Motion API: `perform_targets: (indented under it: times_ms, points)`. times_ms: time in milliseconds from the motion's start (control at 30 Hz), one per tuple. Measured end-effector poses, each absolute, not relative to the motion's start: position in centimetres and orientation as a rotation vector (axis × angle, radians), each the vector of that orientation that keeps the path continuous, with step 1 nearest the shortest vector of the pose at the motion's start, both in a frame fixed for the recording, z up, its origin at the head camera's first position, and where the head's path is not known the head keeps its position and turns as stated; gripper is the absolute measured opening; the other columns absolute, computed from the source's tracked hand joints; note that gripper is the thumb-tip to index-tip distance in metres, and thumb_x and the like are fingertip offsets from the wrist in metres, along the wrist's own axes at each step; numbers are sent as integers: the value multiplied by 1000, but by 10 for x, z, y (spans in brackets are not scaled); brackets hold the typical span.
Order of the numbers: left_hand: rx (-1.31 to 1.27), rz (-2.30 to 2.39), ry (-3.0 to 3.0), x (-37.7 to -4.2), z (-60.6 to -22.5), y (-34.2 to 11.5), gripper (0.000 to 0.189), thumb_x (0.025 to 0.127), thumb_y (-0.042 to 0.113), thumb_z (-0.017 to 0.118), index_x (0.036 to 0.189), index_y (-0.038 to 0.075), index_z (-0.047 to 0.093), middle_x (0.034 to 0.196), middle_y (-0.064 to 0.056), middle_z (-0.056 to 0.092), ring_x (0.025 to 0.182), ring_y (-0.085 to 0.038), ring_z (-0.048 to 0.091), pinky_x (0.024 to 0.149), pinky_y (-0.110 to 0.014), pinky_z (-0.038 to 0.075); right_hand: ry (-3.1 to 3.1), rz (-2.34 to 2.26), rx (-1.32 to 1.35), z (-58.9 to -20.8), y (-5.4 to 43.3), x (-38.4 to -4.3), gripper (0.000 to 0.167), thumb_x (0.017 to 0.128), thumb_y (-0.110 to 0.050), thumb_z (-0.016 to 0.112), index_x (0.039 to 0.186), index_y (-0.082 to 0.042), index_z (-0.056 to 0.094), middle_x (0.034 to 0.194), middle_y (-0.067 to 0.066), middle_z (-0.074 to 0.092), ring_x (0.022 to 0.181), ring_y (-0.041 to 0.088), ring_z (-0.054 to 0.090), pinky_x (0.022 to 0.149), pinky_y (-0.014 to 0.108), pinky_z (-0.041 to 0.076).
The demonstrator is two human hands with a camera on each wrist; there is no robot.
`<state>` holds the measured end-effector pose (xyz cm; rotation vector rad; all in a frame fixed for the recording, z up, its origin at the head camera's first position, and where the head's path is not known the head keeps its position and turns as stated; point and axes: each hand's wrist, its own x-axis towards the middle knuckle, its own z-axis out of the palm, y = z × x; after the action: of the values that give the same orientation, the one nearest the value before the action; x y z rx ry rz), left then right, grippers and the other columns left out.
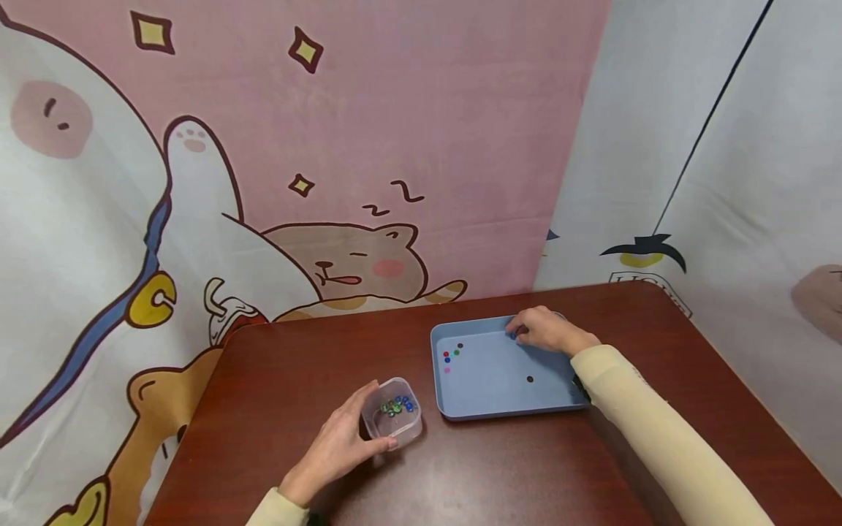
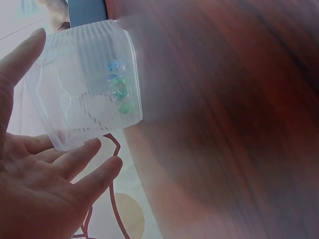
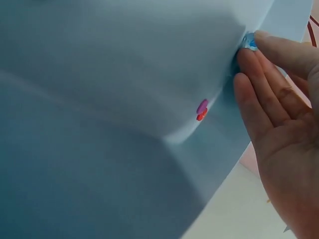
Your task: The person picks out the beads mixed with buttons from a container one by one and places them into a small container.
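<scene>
My left hand (image 1: 338, 442) grips a small clear plastic container (image 1: 413, 436), thumb on the near side and fingers on the far side. Several blue and green glass marbles (image 2: 119, 89) lie at the bottom of it. Over the far side of a shallow blue tray (image 1: 483, 413), my right hand (image 1: 546, 330) pinches a blue glass marble (image 3: 250, 41) between thumb and fingertip, right by the tray wall. In the right wrist view, a purple button-like piece (image 3: 202, 106) and a red piece (image 3: 201, 115) lie by the foot of that wall.
Several small coloured discs (image 1: 447, 359) lie in the tray's left part, and a dark brown disc (image 1: 530, 379) lies nearer its front. The tray stands on a brown wooden table (image 1: 302, 365), to the right of the container. Cartoon-printed cloth (image 1: 427, 146) hangs behind the table.
</scene>
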<state>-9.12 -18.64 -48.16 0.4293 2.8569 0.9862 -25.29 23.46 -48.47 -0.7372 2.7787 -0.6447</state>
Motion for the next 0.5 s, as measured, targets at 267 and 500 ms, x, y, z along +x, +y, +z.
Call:
perform_targets:
  times_ms: [267,500]
  points:
    - [423,970,2863,-89,-483,-187,103,76,49,91,156,6,43,154,-16,50,128,-32,59,103,-57,50,2809,-634,-814,-491,229,-254,21,90,4,75,110,-1,79,113,12,75,104,27,70,85,43,59]
    - [439,966,2854,-91,-482,-188,103,76,49,91,156,5,43,153,-17,50,128,-34,59,102,-58,50,2824,-661,-812,-493,229,-253,14,92,-1,75,106,-3,80,108,9,76,105,29,70,88,46,58]
